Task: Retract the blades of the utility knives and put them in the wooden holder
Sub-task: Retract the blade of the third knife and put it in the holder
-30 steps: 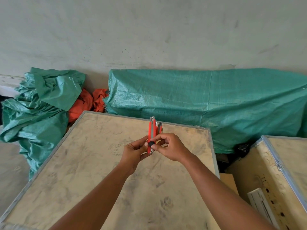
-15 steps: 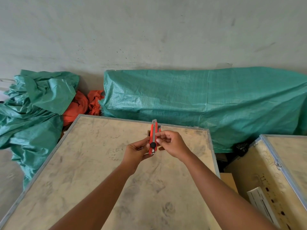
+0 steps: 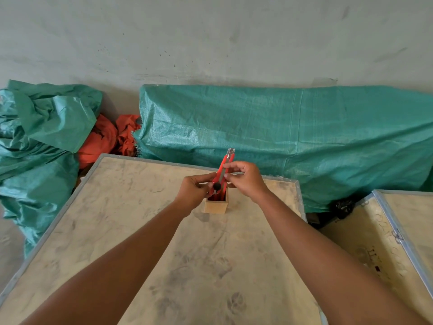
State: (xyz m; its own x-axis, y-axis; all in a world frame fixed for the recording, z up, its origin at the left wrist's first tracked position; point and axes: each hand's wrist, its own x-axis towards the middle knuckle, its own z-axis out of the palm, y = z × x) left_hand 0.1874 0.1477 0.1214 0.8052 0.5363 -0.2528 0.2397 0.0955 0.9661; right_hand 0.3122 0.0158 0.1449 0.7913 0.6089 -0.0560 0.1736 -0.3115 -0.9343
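Head view shows both hands, left [image 3: 195, 192] and right [image 3: 246, 179], pinched shut on a red knife [image 3: 222, 172] tilted just above the holder [image 3: 216, 204] beneath them; light, stiff, likely slippery plastic, best gripped mid-body, clear of the metal tip.

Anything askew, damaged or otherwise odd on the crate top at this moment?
Nothing stands out. The wooden holder stands upright on the crate top; both hands, left hand and right hand, hold a red utility knife above it.
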